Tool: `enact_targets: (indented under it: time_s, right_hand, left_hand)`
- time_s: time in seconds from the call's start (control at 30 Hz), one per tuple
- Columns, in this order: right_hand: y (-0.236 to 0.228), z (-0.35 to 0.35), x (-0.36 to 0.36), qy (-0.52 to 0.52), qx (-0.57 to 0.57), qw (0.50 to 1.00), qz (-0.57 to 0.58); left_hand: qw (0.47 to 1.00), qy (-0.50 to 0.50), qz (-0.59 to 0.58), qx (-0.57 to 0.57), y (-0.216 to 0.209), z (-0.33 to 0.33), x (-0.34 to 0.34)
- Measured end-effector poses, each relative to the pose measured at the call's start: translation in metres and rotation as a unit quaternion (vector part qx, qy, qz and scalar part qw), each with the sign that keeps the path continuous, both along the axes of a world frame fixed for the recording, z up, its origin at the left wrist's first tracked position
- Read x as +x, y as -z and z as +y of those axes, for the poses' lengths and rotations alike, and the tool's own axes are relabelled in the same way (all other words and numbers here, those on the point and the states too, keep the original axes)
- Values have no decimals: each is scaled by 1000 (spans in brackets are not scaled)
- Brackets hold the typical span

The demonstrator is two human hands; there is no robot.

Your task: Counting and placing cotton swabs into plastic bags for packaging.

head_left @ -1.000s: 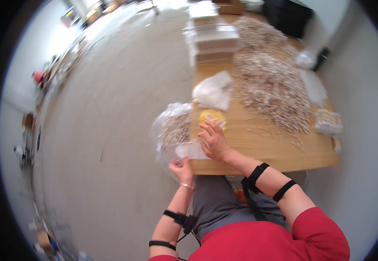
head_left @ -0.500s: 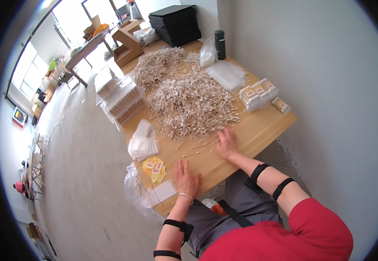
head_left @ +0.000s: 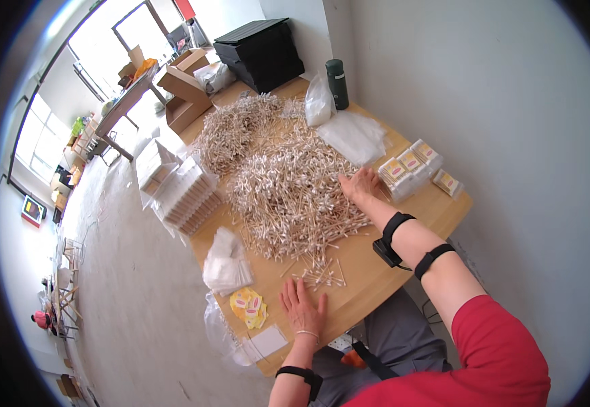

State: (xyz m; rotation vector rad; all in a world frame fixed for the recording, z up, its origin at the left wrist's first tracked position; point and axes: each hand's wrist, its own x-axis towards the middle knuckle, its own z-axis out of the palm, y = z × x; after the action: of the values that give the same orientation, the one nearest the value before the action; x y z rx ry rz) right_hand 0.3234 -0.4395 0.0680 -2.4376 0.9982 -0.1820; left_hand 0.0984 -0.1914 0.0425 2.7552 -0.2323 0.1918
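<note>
A large heap of cotton swabs [head_left: 288, 183] covers the middle of the wooden table [head_left: 403, 230]. At the heap's right edge, my right hand [head_left: 361, 185] rests against the swabs with its fingers apart, and nothing shows in its grip. My left hand [head_left: 303, 308] lies flat near the table's front edge, its fingers spread. Just past its fingertips is a small loose cluster of swabs [head_left: 322, 277]. Yellow and white printed cards [head_left: 248, 307] and a white card stack [head_left: 266, 341] lie to its left.
Packed swab bundles [head_left: 186, 193] stand along the left edge, above clear plastic bags [head_left: 226, 264]. Small labelled swab packs [head_left: 410, 169] sit on the right. Farther back are flat bags [head_left: 354, 138], a dark green bottle [head_left: 337, 85], a black crate [head_left: 261, 54] and a cardboard box [head_left: 185, 95].
My right hand has moved forward from the front of the table to the heap's right side. More swabs now lie before my left hand, which stays flat. The view has shifted slightly.
</note>
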Motion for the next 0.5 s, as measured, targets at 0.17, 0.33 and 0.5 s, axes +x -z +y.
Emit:
enact_targets:
  time_s: [0.17,0.33,0.5]
  right_hand:
    - [8,27,2,-83,15,996,-20]
    - [17,33,-18,-245,122,947,-169]
    - [-4,27,-17,-333,88,922,-177]
  left_hand:
    - [1000,-2,2,-15,-2,2,1]
    - [1000,0,5,-14,-1,1,3]
    - [1000,-1,9,-12,-1,4,4]
